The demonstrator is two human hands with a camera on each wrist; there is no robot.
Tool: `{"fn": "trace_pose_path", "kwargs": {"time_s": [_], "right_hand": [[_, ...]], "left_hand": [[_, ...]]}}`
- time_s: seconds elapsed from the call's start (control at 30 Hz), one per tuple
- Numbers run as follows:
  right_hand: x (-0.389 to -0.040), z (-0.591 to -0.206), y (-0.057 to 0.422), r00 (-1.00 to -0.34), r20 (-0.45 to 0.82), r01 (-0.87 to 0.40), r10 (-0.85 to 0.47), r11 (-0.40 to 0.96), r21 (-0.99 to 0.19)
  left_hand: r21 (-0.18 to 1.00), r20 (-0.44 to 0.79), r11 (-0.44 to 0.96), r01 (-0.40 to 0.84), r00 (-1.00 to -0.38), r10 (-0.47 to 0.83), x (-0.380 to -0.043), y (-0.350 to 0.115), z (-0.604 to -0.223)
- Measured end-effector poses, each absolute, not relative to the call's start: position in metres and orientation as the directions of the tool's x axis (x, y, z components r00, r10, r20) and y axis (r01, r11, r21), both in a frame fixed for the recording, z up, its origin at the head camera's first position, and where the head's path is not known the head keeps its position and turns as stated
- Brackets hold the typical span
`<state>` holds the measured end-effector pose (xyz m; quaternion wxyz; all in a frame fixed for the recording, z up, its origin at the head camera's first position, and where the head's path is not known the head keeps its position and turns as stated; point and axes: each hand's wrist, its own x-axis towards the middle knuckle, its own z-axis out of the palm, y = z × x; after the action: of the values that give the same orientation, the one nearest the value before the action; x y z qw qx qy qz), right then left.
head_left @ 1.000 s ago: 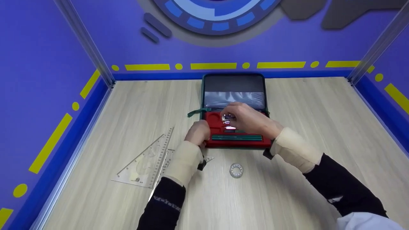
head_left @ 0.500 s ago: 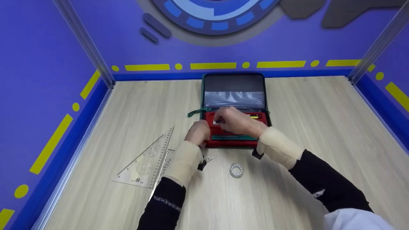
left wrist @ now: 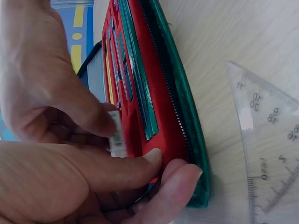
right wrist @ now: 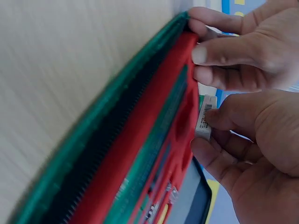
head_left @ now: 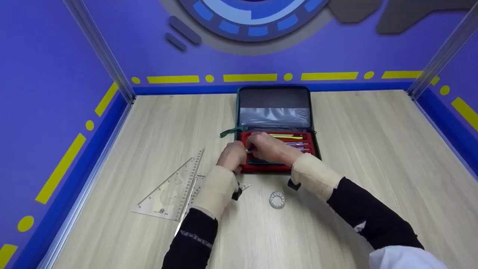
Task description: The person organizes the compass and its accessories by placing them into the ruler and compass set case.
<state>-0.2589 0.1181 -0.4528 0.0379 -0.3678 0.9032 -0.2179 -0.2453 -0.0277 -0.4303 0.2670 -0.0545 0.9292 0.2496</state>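
Observation:
An open green zip case (head_left: 274, 96) stands at the back of the table with a red moulded tray (left wrist: 169, 135) in its near half. My left hand (head_left: 231, 155) grips the tray and case at the near left corner, thumb on the red edge. Just beside it my right hand (head_left: 267, 148) pinches a small white eraser (right wrist: 205, 116) with a barcode label, over the tray's left end. Green pencils (left wrist: 140, 84) lie in the front slot. Further back in the tray are metal drawing tools (head_left: 297, 144) and a slim yellow-and-black item (head_left: 287, 136). Fingers partly hide the tray's left recesses.
Clear plastic set squares (head_left: 168, 190) lie left of the case, partly under the left forearm. A small grey-white ring with markings (head_left: 277, 200) lies in front of the case. A green strap (head_left: 230, 132) sticks out at the left. Blue walls (head_left: 179, 59) enclose the table.
My right hand has moved left and slightly toward me with the eraser, down to the tray's left end, uncovering the tools at the right. My left hand has stayed on the corner.

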Motion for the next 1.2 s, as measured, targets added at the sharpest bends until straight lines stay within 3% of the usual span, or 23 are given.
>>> {"fn": "trace_pose_path", "kwargs": {"time_s": [0.47,1.2], "right_hand": [[-0.261,-0.466,0.112,-0.679,0.175,-0.719,-0.713,0.599,-0.353],[-0.26,-0.465,0.115,-0.706,0.174,-0.685,-0.686,0.6,-0.413]], "left_hand": [[0.434,-0.527,0.867,-0.246,-0.849,0.024,-0.244,-0.028,-0.43],[0.437,-0.525,0.868,-0.234,-0.85,0.035,-0.245,-0.028,-0.432]]}}
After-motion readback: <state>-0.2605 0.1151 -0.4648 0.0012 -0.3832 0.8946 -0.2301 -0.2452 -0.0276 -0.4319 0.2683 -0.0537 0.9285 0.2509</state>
